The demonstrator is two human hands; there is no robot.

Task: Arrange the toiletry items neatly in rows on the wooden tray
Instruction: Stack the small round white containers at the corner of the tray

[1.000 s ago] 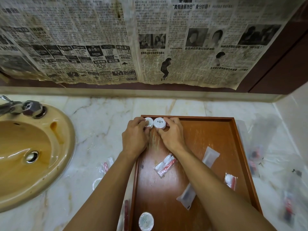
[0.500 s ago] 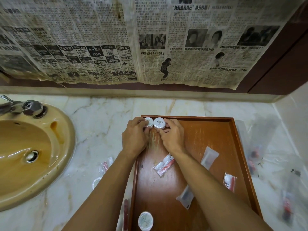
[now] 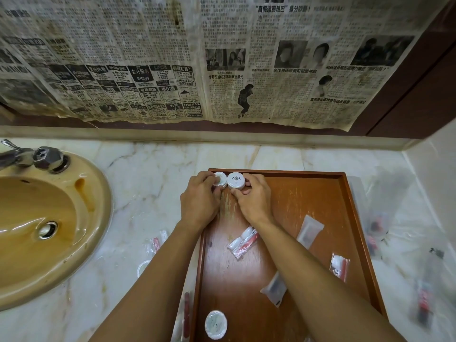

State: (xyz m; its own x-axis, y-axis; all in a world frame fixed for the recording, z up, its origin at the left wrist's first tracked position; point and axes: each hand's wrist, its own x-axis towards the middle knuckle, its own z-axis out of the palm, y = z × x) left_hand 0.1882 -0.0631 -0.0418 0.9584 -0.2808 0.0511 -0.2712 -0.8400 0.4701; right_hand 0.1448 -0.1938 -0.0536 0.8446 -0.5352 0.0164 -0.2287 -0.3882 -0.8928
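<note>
Both hands work the tray's (image 3: 350,218) 11 o'clock corner: the left hand (image 3: 198,206) pinches one puck (image 3: 220,179), the right hand (image 3: 251,199) pinches its touching neighbour (image 3: 236,180). The third puck (image 3: 215,324) lies at 6 o'clock, nearer the left arm, probably next in line

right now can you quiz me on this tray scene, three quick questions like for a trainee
1. True or false: the two small round white containers stand side by side in the far left corner of the brown wooden tray.
2. Which hand holds the container with the dark emblem on its lid: A left hand, B right hand?
3. What round white item lies alone at the tray's near end?

Key: 1 true; 2 B; 3 a flat round white wrapped disc.
</note>
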